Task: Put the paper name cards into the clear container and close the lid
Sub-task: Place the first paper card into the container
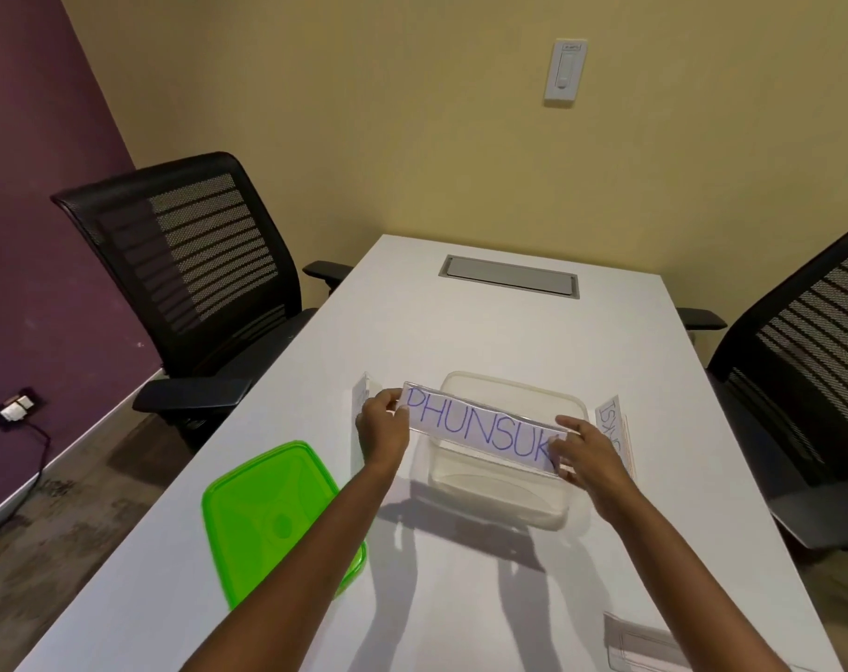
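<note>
A long white name card [480,429] with blue letters, in a clear sleeve, is held level above the open clear container [499,497]. My left hand [383,424] grips its left end and my right hand [587,453] grips its right end. The container stands lidless on the white table [485,332]. Its green lid [272,516] lies flat to the left, near the table's edge. Another name card [615,424] stands to the right of the container, and a third [361,392] stands behind my left hand, partly hidden.
A clear card holder [640,642] lies at the table's near right. A grey cable hatch [509,276] is set into the far end. Black mesh chairs stand at the left [189,264] and at the right [800,371].
</note>
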{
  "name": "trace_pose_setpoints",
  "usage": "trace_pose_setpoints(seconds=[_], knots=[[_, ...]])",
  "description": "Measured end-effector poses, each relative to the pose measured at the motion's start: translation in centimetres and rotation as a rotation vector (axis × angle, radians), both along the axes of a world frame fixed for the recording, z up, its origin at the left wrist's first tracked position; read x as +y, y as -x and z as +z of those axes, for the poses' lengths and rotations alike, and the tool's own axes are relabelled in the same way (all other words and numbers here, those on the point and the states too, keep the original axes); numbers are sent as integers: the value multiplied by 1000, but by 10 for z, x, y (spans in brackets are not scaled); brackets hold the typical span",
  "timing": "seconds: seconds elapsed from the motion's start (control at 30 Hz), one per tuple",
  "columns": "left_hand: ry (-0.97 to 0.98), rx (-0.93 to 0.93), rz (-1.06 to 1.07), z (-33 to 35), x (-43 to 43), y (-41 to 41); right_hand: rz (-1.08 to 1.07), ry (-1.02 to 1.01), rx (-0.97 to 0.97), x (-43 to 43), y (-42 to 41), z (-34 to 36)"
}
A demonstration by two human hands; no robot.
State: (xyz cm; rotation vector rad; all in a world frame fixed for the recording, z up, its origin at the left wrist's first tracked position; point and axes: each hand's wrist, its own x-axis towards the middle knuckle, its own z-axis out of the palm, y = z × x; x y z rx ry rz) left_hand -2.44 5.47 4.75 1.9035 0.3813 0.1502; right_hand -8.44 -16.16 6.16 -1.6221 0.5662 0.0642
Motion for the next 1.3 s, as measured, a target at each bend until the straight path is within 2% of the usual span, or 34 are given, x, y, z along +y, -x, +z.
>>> trace_pose_setpoints(seconds=[0.2,0.37,0.57,0.9,1.3], knots=[[-44,-1,-119,8,-23,-17,13,477,-12,-32,-18,5],[-74,51,-176,6,-42,-31,-38,629,-15,-42,-29,5],[-83,187,-262,0,-62,-50,-88,643,62,-43,-45,-3],[-75,311,-283,-13,-88,-70,-85,457,172,-40,-64,-25],[-226,458,-414,-38,-104,-75,14,406,305,-21,-87,-52]])
